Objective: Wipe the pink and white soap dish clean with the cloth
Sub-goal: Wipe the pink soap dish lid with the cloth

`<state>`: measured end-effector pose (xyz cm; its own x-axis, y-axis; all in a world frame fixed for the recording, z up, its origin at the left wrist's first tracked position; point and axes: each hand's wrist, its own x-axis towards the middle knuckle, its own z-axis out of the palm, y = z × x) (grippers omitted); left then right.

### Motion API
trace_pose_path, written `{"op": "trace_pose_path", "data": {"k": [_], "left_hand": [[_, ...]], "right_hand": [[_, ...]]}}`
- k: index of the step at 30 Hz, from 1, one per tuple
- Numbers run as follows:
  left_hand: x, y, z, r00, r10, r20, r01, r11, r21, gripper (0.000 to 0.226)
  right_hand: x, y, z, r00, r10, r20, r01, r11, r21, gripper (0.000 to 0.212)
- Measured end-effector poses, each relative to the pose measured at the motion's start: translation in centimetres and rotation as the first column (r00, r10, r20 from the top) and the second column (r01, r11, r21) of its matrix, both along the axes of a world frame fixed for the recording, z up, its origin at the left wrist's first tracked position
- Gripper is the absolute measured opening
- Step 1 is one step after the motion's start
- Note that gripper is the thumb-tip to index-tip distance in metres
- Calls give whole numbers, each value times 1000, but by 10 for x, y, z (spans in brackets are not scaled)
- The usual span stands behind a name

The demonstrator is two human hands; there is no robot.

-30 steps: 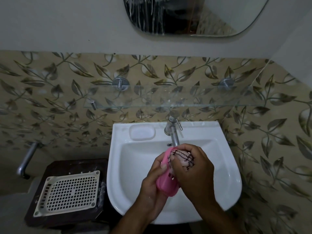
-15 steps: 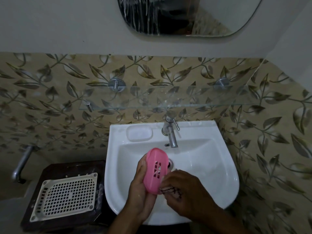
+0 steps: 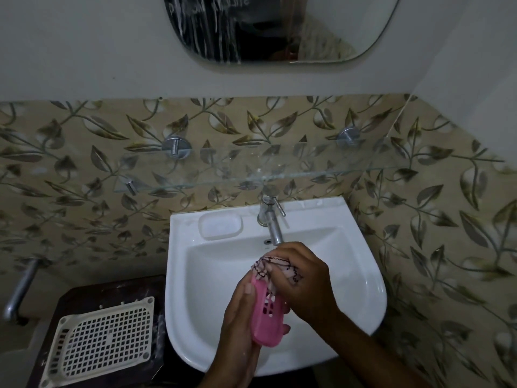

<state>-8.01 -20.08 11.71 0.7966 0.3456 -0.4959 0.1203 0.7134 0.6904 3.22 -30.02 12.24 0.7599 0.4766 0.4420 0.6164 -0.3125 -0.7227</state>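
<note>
leaf-patterned tiled wall (image 3: pixel 84 169), white basin (image 3: pixel 361 278), glass shelf (image 3: pixel 279 172), mirror (image 3: pixel 279 29), dim light

The soap dish (image 3: pixel 267 317) was smooth pink plastic with cut-out slots and a dull sheen. The cloth (image 3: pixel 275 266) was thin pale fabric, soft and crumpled, its edge stitched in dark thread. The basin (image 3: pixel 363 275) was glossy white ceramic. The tap (image 3: pixel 272 222) was brushed metal. The shelf (image 3: pixel 251 169) was clear glass on metal pegs. The grid tray (image 3: pixel 103 337) was matt cream plastic. The wall tiles (image 3: pixel 70 163) looked smooth and faintly glossy.
</note>
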Motion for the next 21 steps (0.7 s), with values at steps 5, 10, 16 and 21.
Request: {"op": "trace_pose_path", "data": {"k": [5,10,16,21], "left_hand": [[1,8,6,994,33,101,-63,949,309,55],[12,17,11,986,15,168,-91,884,458,35],[18,16,6,978,99,185,-132,975,176,38],[20,-1,6,981,-26,192,2,992,127,39]], "right_hand": [[-23,0,-16,970,-132,-203,153,984,87,8],[-52,-6,-7,889,28,-457,54,985,167,9],[-35,-15,33,729,179,-661,75,939,336,32],[-23,9,39,860,-86,-504,192,968,163,19]]}}
